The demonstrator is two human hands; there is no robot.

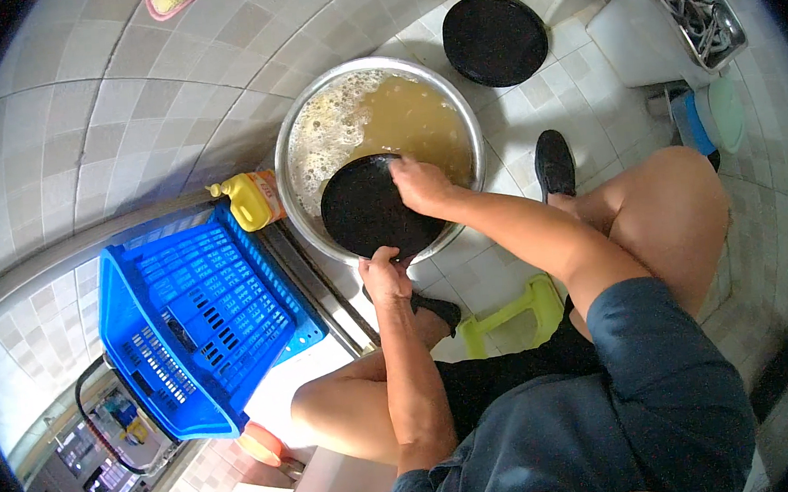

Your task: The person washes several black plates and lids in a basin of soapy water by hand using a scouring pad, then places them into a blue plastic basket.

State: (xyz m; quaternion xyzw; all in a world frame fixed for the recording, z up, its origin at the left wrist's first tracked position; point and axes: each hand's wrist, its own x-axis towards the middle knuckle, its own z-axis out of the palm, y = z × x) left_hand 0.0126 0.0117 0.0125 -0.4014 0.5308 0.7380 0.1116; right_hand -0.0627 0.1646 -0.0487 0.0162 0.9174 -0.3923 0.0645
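Note:
A round black tray [374, 208] leans over a wide metal basin [469, 113] of cloudy brown water with white foam. My left hand [385, 275] grips the tray's near edge, thumb on top. My right hand [422, 187] is closed and pressed against the tray's upper right side. Whatever is under its fingers, if anything, is hidden. A second round black tray [495, 40] lies on the tiled floor beyond the basin.
Left of the basin stand a yellow jug [249, 200] and a large blue plastic crate [218, 327]. A lime-green stool [513, 315] is between my legs. At the far right, a metal container [708, 26] holds utensils, some red-handled, atop a white bin [625, 43].

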